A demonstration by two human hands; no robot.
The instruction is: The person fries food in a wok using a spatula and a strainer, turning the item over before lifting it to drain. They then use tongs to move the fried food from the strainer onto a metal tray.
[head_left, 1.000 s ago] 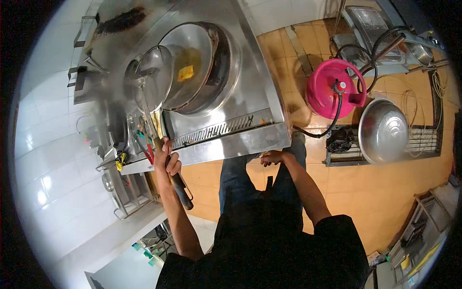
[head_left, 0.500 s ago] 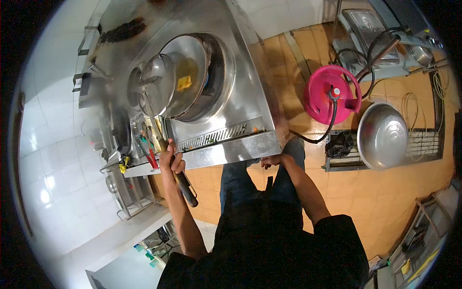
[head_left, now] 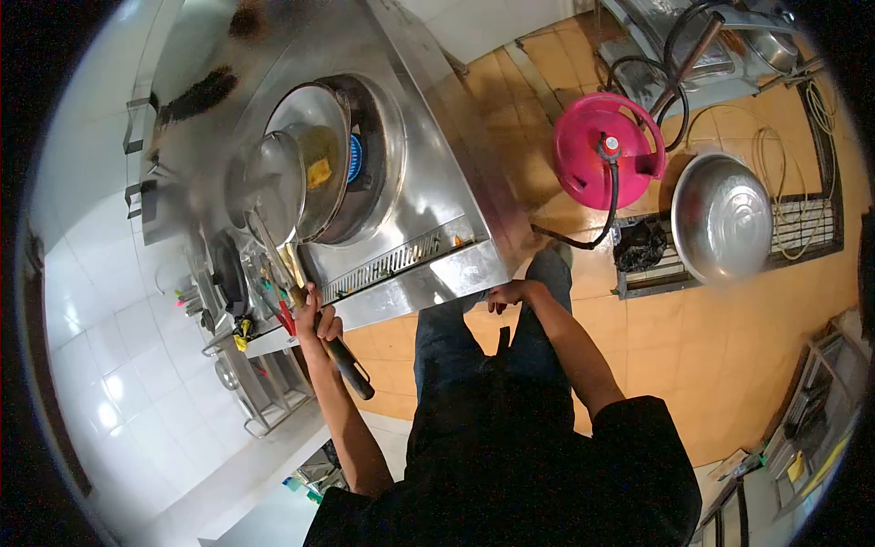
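Note:
My left hand (head_left: 313, 321) grips the long dark handle of a big metal ladle (head_left: 270, 189). Its wide bowl hovers over the left rim of the wok (head_left: 321, 162), which sits on a steel stove (head_left: 428, 196) and holds oil and a yellow piece of food (head_left: 318, 171). A blue flame shows at the wok's right side. My right hand (head_left: 507, 294) rests with curled fingers at the stove's front edge, near the right corner; whether it holds a knob there is hidden.
A pink gas cylinder (head_left: 606, 149) with a black hose stands on the orange tiled floor to the right. Beside it a large upturned metal bowl (head_left: 722, 216) rests on a low burner frame. Utensils and small containers (head_left: 239, 301) crowd the shelf left of the stove.
The view has swung, so stove and wok sit further left and lower. A blue flame now shows beside the wok. Both hands keep their hold and place.

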